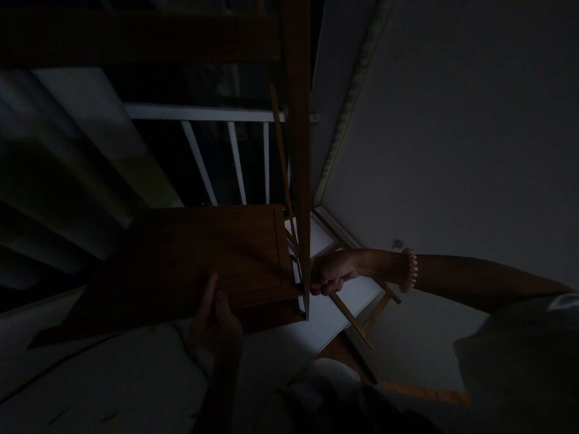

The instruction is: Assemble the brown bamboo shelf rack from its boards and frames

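Observation:
The scene is very dark. A dark brown wooden panel [199,253] with a framed edge lies level and meets a tall upright wooden post [298,157] at its right end. My left hand [218,328] is at the panel's near edge, one finger stretched out over the wood, with nothing visible in it. My right hand [332,274] is closed beside the post's right side, close to the corner where panel and post meet. Whatever it may grip there is hidden. A beaded bracelet [410,270] circles the right wrist.
A wooden crossbar [140,39] runs overhead from the post. Behind are a white railing [203,113] and pale curtains [131,144]. Wooden slats [350,316] and a white surface [362,295] lie low by the pale wall [452,150] at right.

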A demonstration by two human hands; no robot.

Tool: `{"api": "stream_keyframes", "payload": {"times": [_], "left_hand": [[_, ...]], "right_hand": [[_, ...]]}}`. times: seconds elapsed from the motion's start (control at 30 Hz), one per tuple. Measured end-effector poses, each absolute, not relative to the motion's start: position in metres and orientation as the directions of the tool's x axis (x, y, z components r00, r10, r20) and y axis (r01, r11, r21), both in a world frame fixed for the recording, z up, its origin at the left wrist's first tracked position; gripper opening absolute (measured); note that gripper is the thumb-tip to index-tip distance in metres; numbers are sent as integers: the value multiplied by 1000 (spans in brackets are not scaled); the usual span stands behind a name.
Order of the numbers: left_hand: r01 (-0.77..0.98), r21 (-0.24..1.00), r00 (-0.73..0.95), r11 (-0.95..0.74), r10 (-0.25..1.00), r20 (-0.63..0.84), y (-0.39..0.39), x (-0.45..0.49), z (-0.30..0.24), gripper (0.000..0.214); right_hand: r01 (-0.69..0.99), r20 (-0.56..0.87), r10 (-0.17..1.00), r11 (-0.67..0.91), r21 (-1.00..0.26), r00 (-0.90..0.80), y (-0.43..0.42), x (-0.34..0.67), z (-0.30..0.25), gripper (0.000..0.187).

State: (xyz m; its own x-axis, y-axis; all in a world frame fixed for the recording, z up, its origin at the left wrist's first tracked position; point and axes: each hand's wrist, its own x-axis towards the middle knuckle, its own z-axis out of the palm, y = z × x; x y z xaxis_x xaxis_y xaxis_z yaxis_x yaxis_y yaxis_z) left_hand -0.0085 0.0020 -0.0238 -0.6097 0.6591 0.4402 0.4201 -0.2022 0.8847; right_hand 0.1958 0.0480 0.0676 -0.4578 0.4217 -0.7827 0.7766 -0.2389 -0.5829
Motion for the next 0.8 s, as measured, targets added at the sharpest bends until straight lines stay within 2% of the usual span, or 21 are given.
{"api": "stream_keyframes", "payload": {"times": [0.07,0.13,0.2,0.27,0.33,0.43,0.5,0.57,0.63,0.67,0.73,0.8], "left_hand": [[442,874,-597,-202,660,455,3,-10,-25,30],[444,872,-602,-205,653,460,3,-10,-28,31],[457,867,-613,-196,637,467,3,-11,-31,32],[482,858,-624,-178,618,479,3,-12,-34,32],[491,852,-623,-182,610,489,2,-12,-38,32],[448,865,-626,-227,611,485,2,-14,-40,31],[422,879,-628,-219,628,459,1,-14,-40,32],[408,891,-622,-198,654,430,2,-14,-38,33],[398,900,-626,-181,663,410,2,-12,-35,36],[393,903,-634,-175,660,404,3,-12,-33,37],[363,915,-646,-175,661,383,3,-11,-29,38],[323,927,-630,-189,689,359,4,-11,-26,37]], "right_hand": [[758,-863,221,-414,-504,-454,55,196,66,23],[746,-885,69,-511,-427,-459,62,197,64,27],[739,-882,-2,-547,-393,-470,67,199,61,28],[723,-867,-7,-555,-412,-499,68,201,59,28],[706,-834,77,-493,-508,-546,65,202,62,26],[686,-695,385,-189,-703,-607,50,203,72,18],[679,-538,581,34,-733,-610,36,205,78,12],[691,-392,726,157,-706,-566,19,210,78,11],[667,-265,833,157,-728,-486,4,217,72,23],[611,-212,873,118,-782,-440,-2,220,67,30],[393,-114,924,42,-918,-365,-13,223,54,40],[194,17,954,79,-978,-300,-22,221,41,38]]}}
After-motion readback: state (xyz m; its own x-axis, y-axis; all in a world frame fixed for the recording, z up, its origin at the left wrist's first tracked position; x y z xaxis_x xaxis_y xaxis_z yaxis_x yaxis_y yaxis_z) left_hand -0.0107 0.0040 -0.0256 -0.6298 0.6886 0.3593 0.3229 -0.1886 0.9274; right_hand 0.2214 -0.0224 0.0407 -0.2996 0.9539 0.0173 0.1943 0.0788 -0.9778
